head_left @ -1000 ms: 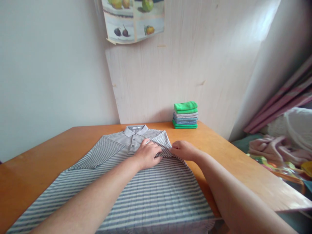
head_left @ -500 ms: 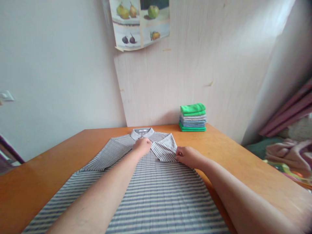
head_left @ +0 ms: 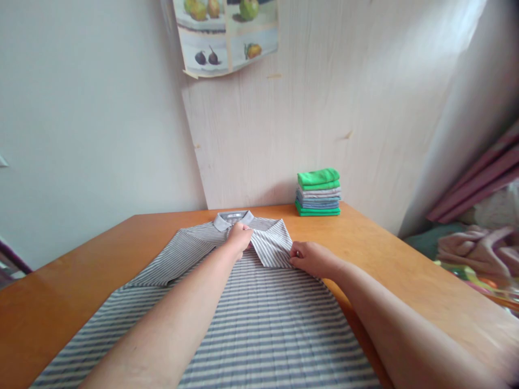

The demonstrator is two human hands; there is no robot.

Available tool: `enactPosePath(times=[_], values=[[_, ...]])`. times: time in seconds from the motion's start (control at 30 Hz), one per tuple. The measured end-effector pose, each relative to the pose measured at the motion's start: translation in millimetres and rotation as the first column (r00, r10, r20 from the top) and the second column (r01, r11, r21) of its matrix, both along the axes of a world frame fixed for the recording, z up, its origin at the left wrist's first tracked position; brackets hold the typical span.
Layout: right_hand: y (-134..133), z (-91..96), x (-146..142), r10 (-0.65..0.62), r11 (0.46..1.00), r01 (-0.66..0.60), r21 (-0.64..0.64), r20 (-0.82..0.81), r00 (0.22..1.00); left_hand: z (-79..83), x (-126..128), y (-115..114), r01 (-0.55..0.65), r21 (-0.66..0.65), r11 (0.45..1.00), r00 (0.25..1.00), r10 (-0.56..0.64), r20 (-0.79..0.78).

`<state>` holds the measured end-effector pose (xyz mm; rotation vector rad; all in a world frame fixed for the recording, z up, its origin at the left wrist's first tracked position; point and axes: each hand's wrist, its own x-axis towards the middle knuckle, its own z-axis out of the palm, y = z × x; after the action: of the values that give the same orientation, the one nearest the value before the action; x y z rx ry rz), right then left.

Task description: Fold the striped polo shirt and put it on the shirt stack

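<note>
A grey-and-white striped polo shirt [head_left: 267, 319] lies spread on the wooden table, its grey collar [head_left: 221, 222] at the far end. Both short sleeves are folded inward over the body. Near the collar, my left hand [head_left: 239, 237] pinches the cuff corner of the right-side sleeve [head_left: 273, 246]. My right hand [head_left: 310, 258] grips that sleeve's lower outer edge by the shirt's side. The left-side sleeve [head_left: 178, 259] rests flat, partly behind my left forearm.
A stack of folded green, blue and pale clothes [head_left: 318, 193] stands at the table's back right. The orange-brown table [head_left: 377, 259] meets the wall behind. A fruit picture [head_left: 227, 40] hangs there. Pink cloth [head_left: 478, 251] lies bunched beyond the right edge.
My left hand has tilted and lifted slightly at the sleeve's cuff corner. My right hand keeps its hold. The whole view has shifted a little.
</note>
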<state>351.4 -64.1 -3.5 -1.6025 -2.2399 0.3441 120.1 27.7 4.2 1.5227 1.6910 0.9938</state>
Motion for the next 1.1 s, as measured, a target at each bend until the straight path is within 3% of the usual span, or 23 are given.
enactPosePath(times=[0.1,0.3,0.47,0.63,0.73,0.83,0.93,1.1], values=[[0.5,-0.8,0.5,-0.008,1.0,0.008,-0.006,0.001,1.0,3.3,1.0,-2.8,-0.027,-0.093,0.995,0.997,0.033,0.068],[-9.5,9.0,-9.9,-0.056,0.997,0.054,0.055,0.034,0.998,16.5,-0.2,-13.1,0.036,-0.217,0.976,0.99,-0.006,0.14],[-23.4,17.6,-30.4,0.109,0.977,-0.106,0.182,-0.004,0.994,20.6,-0.1,-16.3,0.035,-0.209,0.977,0.991,-0.006,0.137],[-19.0,7.1,-36.0,0.172,0.972,-0.174,0.159,0.025,0.985,24.8,2.8,-12.2,0.077,-0.2,0.977,0.988,-0.048,0.145],[-7.2,-1.9,-30.6,0.112,0.986,-0.098,0.132,-0.103,0.988,26.9,5.3,-9.0,0.093,-0.186,0.978,0.986,-0.064,0.156],[5.7,-9.0,-23.7,-0.031,0.996,0.047,0.079,-0.2,0.979,25.9,7.4,-7.1,0.096,-0.176,0.98,0.983,-0.066,0.17],[14.1,-13.0,-19.1,-0.121,0.989,0.136,0.057,-0.207,0.971,22.0,8.4,-7.1,0.098,-0.174,0.98,0.98,-0.064,0.189],[16.0,-14.3,-17.7,-0.152,0.985,0.164,0.061,-0.174,0.973,16.8,7.4,-7.1,0.083,-0.162,0.983,0.975,-0.047,0.215]])
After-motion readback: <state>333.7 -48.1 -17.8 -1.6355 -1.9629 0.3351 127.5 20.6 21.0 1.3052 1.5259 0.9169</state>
